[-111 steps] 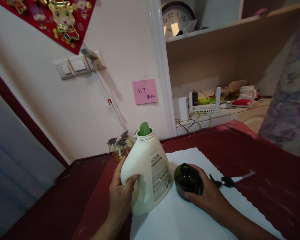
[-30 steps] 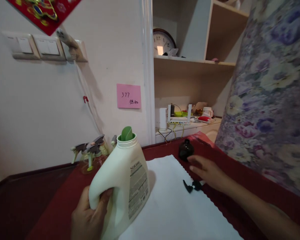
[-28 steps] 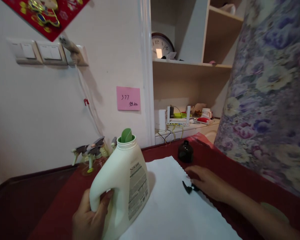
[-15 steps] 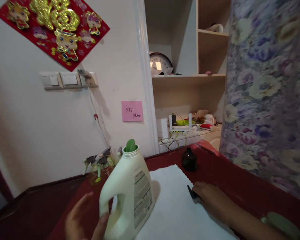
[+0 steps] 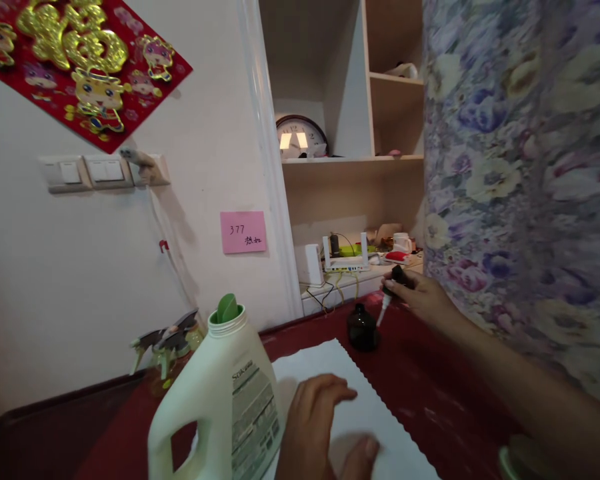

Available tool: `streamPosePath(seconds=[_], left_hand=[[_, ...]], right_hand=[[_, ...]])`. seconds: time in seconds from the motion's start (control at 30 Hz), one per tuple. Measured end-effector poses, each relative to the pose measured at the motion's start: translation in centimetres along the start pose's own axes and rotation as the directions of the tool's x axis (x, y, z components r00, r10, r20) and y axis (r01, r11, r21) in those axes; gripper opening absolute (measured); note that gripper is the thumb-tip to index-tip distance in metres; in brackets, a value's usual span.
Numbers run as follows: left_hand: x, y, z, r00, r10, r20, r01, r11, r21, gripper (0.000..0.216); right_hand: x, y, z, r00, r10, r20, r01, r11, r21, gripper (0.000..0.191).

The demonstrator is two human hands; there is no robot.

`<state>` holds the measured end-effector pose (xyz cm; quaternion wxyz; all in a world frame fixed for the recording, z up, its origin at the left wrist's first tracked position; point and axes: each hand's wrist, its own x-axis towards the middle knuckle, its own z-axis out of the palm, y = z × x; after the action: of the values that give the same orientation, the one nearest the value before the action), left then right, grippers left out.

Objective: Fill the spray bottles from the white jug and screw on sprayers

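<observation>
1. The right hand (image 5: 414, 293) is clamping one black pump head (image 5: 398, 273); its one white tube (image 5: 385, 308) is slanting down by the dark bottle, contact unclear.
2. One dark bottle (image 5: 363, 330) is standing upright on the red table (image 5: 430, 393), beyond one white sheet (image 5: 385, 420).
3. The left hand (image 5: 310, 417) is spreading its fingers apart above the sheet, its wrist cut off.
4. One pale jug (image 5: 253, 400) is standing beside it, one green spout (image 5: 227, 309) rising from its mouth; the frame is cropping its base.
5. Spray bottles (image 5: 166, 347) are overlapping behind the jug, defying a sure count.
6. One greenish object (image 5: 525, 457) is lying half hidden by the right forearm.
</observation>
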<state>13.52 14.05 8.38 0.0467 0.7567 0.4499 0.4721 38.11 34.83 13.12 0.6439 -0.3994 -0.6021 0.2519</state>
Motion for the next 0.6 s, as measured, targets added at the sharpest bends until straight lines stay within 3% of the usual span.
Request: streamPosePath(seconds=[0.1,0.2,0.37,0.6], left_hand=[[3.5,-1.4,2.6,0.972,-0.198,0.128,0.207,0.977,-0.054,0.032],[5.9,-3.2,5.1,0.923,-0.359,0.14,0.368,0.929,-0.045,0.033],[7.7,-6.0,8.5,0.898,-0.411,0.154,0.419,0.908,-0.018,0.036],[8.2,-7.5,10.2,0.886,-0.436,0.156,0.446,0.894,-0.038,0.035]], right_hand=[[2.1,1.8,0.8,1.0,0.024,0.02,-0.025,0.998,0.06,0.026],[4.3,3.4,1.5,0.999,0.036,0.009,-0.037,0.996,0.081,0.019],[7.4,5.5,2.8,0.998,0.047,0.034,-0.049,0.995,0.082,0.021],[8.5,7.7,4.4,0.986,0.043,0.164,-0.053,0.997,0.058,0.022]])
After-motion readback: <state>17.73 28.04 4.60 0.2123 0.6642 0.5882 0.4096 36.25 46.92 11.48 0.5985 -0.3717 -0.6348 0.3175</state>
